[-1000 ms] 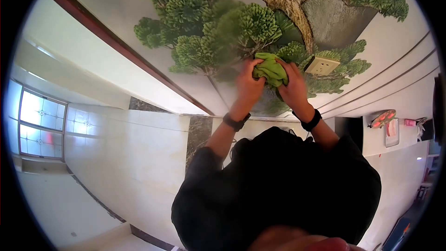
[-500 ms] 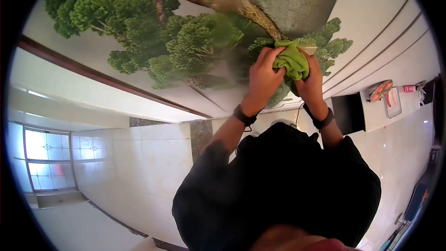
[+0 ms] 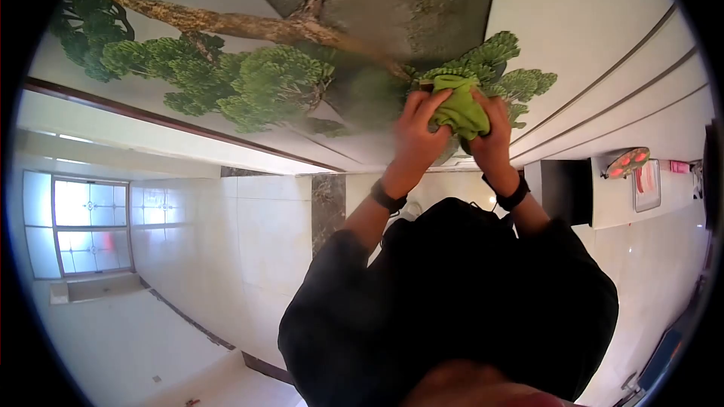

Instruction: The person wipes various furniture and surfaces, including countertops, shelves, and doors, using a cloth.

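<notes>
A crumpled green cloth [image 3: 461, 109] is bunched between my two hands, in front of a wall picture of a pine tree [image 3: 279, 75]. My left hand [image 3: 419, 133] grips the cloth from the left side, thumb and fingers pressed into its folds. On the opposite side my right hand [image 3: 493, 134] is closed around the cloth's right edge. A small tan edge of something shows by my left fingertips; I cannot make out what it is. Whether the cloth touches the picture is unclear. Each wrist wears a dark band.
To the right stands a cabinet with a dark side [image 3: 559, 191], its white top holding a round item with red spots [image 3: 627, 163] and a tray [image 3: 646, 185]. A brown trim strip [image 3: 173, 126] borders the picture. Pale tiled floor [image 3: 275, 218] lies below, with a window [image 3: 92, 224] at far left.
Both hands and the cloth have shifted slightly left and down in view, and the cloth has turned in my hands. The camera view of the wall picture has shifted too.
</notes>
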Tool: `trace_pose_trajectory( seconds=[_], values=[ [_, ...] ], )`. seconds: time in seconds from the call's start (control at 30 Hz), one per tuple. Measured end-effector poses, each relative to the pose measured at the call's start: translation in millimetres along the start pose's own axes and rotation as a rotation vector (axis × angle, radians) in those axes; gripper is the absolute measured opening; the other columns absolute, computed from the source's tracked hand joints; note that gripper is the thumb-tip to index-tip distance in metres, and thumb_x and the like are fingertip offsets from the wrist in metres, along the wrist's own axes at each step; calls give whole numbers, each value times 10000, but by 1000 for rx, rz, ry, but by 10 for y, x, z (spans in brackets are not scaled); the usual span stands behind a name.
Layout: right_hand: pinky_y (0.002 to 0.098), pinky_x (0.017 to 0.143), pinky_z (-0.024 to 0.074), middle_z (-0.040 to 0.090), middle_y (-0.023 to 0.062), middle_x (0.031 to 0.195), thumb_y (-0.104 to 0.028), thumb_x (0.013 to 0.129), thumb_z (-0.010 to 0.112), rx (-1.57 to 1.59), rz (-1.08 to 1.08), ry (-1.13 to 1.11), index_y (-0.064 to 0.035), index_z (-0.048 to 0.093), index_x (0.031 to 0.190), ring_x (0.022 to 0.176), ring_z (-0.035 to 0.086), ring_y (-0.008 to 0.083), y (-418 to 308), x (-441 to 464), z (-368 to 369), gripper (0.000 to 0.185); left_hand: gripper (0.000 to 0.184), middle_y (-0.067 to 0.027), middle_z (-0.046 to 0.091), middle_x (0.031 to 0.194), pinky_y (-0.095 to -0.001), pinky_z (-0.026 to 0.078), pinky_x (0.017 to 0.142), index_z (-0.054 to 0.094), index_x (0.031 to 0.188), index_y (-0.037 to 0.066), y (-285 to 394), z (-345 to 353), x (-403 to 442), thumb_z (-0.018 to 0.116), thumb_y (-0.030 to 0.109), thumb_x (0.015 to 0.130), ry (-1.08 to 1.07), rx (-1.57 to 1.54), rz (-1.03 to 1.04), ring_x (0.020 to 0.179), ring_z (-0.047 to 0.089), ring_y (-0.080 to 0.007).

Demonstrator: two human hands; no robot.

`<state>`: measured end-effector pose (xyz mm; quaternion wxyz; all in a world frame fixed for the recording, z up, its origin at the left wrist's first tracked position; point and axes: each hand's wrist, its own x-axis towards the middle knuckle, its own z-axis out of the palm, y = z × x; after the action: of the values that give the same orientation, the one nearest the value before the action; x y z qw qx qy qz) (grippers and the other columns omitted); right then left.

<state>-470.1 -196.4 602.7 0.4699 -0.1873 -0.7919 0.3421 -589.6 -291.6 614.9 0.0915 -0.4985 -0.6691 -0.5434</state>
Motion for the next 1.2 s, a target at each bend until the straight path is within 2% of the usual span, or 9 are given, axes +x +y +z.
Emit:
trace_pose_trajectory(
  seconds=[0.13,0.23,0.33,0.43,0.6,0.77,0.97,1.07,1.2],
  values=[
    [359,714,474,513,124,930,79,678,678,51,8,-70,-125,598,1269,840,555,315,65,59,-124,631,553,-95,567,1009,-363,523,702,667,1166,139,144,81,-31,670,-31,639,40,55,-46,857,617,-289],
    [358,725,478,531,128,952,94,678,673,112,68,-42,-111,601,1256,850,566,314,198,33,-267,617,538,-83,569,997,-361,522,683,668,1156,135,281,234,40,674,-28,644,37,97,42,831,620,-277],
    [363,725,483,545,130,969,99,682,677,64,3,30,-99,603,1242,851,574,314,449,1,-378,599,518,-70,578,974,-359,522,654,671,1138,128,344,451,28,680,-28,644,-43,110,49,791,624,-266],
    [365,732,487,555,133,985,91,690,686,49,-15,44,-82,599,1235,855,579,323,610,-71,-438,579,497,-56,583,949,-360,524,629,674,1120,128,253,674,-69,685,-19,645,7,87,97,755,629,-258],
    [374,744,482,537,150,996,59,728,677,36,61,36,-61,577,1247,883,570,336,954,-367,-319,542,492,-39,582,940,-347,536,603,679,1097,128,73,813,-262,687,-20,628,-48,85,82,736,637,-244],
    [402,751,474,526,157,985,53,744,657,-34,-12,37,-42,573,1233,882,557,347,1172,-568,-62,505,466,-25,568,937,-342,541,587,684,1082,152,-208,746,-423,694,1,640,-82,123,98,730,638,-230],
    [397,800,479,539,174,1009,56,759,621,-7,15,97,-23,565,1197,919,563,365,1144,-749,416,448,436,-13,553,963,-358,530,555,682,1074,190,-581,416,-507,685,11,676,-189,159,151,712,624,-232],
    [408,809,478,539,174,1009,45,761,625,-31,36,118,-23,555,1182,926,564,375,1071,-821,727,432,479,-33,547,998,-346,523,566,662,1126,171,-890,201,-582,676,3,678,-250,161,188,730,621,-226],
    [385,849,454,556,151,1021,35,798,597,-23,53,105,-20,581,1205,953,559,331,860,-886,1282,411,502,-42,548,1010,-340,522,578,655,1143,164,-1281,-301,-625,663,-3,671,-254,157,220,746,624,-224]
  ],
)
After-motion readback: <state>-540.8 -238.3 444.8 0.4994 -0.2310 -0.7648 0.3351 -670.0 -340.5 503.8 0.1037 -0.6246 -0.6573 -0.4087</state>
